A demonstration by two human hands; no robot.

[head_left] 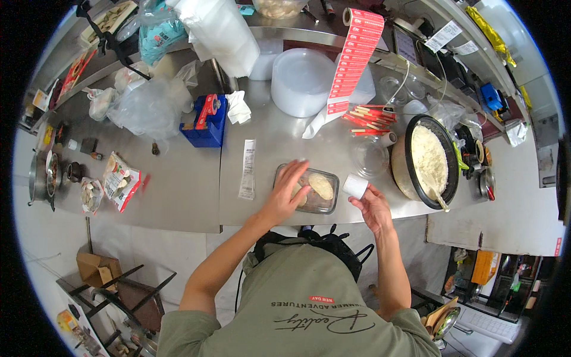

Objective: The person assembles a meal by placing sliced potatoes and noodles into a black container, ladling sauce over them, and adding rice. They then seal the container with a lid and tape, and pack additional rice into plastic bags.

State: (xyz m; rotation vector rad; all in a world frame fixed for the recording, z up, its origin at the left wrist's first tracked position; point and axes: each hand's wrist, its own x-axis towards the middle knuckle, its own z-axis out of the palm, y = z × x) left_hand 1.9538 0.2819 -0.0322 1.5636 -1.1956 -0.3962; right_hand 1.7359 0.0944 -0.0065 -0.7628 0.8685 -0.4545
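A rectangular clear plastic container (328, 209) lies near the front edge of the steel counter, with pale oval food pieces (320, 186) inside. My left hand (285, 189) hovers over or rests on its left side, fingers apart; whether it touches the container cannot be told. To the right, my right hand (374, 206) grips a small white cup or roll (355, 186) between thumb and fingers. Just beyond that hand stands a round clear lid or bowl (370, 156). A black-rimmed pot of white rice (429, 156) with a pale paddle stands further right.
Behind are stacked plastic containers (303, 82), a hanging strip of red labels (357, 53) and red-wrapped chopsticks (368, 119). A printed paper slip (247, 169) lies left of the container. Further left are a blue tape dispenser (205, 122), plastic bags (149, 107) and a food packet (120, 180).
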